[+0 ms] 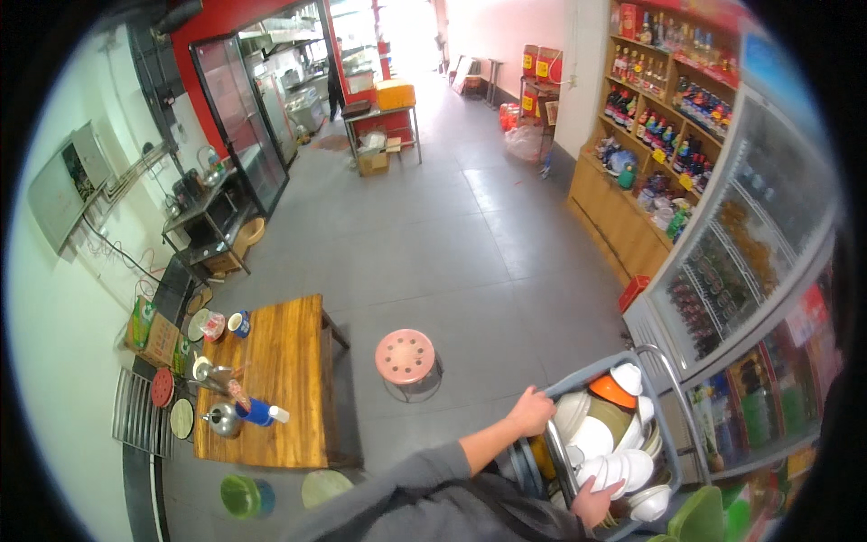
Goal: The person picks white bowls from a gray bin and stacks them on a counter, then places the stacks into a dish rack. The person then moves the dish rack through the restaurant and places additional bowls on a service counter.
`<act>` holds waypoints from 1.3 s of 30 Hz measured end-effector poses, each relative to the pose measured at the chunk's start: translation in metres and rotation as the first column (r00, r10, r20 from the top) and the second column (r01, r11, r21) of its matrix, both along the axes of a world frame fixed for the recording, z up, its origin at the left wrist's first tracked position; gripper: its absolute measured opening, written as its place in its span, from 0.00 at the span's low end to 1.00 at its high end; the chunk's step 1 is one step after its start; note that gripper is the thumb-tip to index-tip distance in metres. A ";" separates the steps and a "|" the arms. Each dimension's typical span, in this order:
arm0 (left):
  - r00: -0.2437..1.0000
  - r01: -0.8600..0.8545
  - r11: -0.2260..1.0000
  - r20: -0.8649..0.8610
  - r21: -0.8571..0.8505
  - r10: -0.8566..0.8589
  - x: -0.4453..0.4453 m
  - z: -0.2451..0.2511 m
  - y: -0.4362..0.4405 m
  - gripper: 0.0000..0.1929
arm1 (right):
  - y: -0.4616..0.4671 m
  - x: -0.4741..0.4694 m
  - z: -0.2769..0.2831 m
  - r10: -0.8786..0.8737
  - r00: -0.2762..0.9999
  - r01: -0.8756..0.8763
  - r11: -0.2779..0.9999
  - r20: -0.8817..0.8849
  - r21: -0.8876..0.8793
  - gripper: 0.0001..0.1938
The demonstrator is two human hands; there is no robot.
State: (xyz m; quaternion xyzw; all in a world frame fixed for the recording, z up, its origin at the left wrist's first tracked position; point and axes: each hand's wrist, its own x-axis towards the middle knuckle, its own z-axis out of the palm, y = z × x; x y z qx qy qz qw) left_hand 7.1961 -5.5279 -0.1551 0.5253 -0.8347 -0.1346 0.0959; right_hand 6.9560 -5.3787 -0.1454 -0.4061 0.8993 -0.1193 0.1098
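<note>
A grey plastic tub [662, 420] sits on a cart at my lower right, heaped with dishes. At the upper end of the cart's curved metal handle [561, 452], beside the tub's corner, my left hand [533, 411] is closed. My right hand [596, 503] is at the handle's lower end, its fingers reaching over the tub's side against several white dishes [618, 470]; whether it grips them or the handle cannot be told. An orange bowl [613, 391], white bowls [649, 503] and an olive-coloured dish [607, 421] lie in the heap.
A pink round stool [405, 356] stands ahead on the grey floor. Left is a wooden table [288, 366] with a metal kettle [222, 420] and a blue container [255, 411]. A glass-door fridge [738, 237] and bottle shelves [667, 115] line the right. A person [334, 80] stands far off.
</note>
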 end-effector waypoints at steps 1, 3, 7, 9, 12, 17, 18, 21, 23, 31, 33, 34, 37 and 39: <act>1.000 -0.005 1.000 -0.014 0.008 0.005 0.008 -0.002 -0.017 0.08 | -0.015 0.011 -0.006 -0.003 0.992 0.005 1.000 -0.124 0.023 0.46; 1.000 0.025 0.998 0.001 0.062 -0.025 0.040 0.005 -0.068 0.07 | -0.075 0.040 -0.008 0.016 0.996 -0.016 1.000 -0.092 0.008 0.46; 0.998 0.010 0.999 0.068 0.032 -0.012 0.109 0.010 -0.164 0.06 | -0.172 0.111 -0.011 -0.017 0.999 0.019 0.999 0.047 -0.035 0.45; 0.997 0.008 0.999 0.071 0.054 -0.012 0.131 0.006 -0.204 0.07 | -0.209 0.134 -0.010 -0.011 0.998 0.014 0.999 0.061 -0.044 0.45; 0.997 0.028 0.999 0.064 0.044 -0.031 0.184 -0.004 -0.275 0.09 | -0.282 0.178 -0.018 0.028 0.998 -0.022 0.996 0.064 -0.089 0.46; 0.990 0.106 0.993 -0.101 0.043 -0.102 0.265 -0.017 -0.391 0.08 | -0.423 0.249 -0.025 0.060 0.998 -0.057 0.995 0.026 -0.082 0.45; 0.990 0.118 0.991 -0.086 0.056 -0.113 0.282 -0.015 -0.417 0.09 | -0.451 0.266 -0.023 0.057 0.998 -0.055 0.995 0.019 -0.086 0.45; 0.990 0.137 0.979 -0.038 0.151 -0.133 0.327 -0.013 -0.486 0.11 | -0.532 0.313 -0.017 0.053 0.998 -0.054 0.996 -0.018 -0.070 0.45; 0.989 0.147 0.966 -0.031 0.214 -0.144 0.357 -0.010 -0.535 0.11 | -0.582 0.345 -0.013 0.049 0.998 -0.052 0.995 -0.040 -0.082 0.45; 0.988 0.137 0.984 -0.088 0.118 -0.127 0.487 -0.028 -0.714 0.17 | -0.769 0.472 -0.024 0.006 0.998 -0.012 0.994 -0.056 -0.105 0.44; 0.982 0.156 0.981 -0.129 0.117 -0.141 0.518 -0.037 -0.767 0.18 | -0.819 0.504 -0.039 -0.001 0.998 -0.005 0.995 -0.063 -0.099 0.44; 0.982 0.186 0.976 -0.066 0.112 -0.179 0.536 -0.036 -0.795 0.18 | -0.850 0.521 -0.042 0.003 0.998 -0.009 0.995 -0.064 -0.104 0.44; 0.974 0.222 0.959 0.009 0.178 -0.227 0.584 -0.037 -0.874 0.17 | -0.934 0.572 -0.052 0.032 0.997 -0.039 0.993 -0.066 -0.112 0.44; 0.987 0.161 0.978 -0.035 0.129 -0.158 0.616 -0.042 -0.915 0.15 | -0.993 0.603 -0.056 0.083 0.993 -0.094 0.987 -0.087 -0.127 0.44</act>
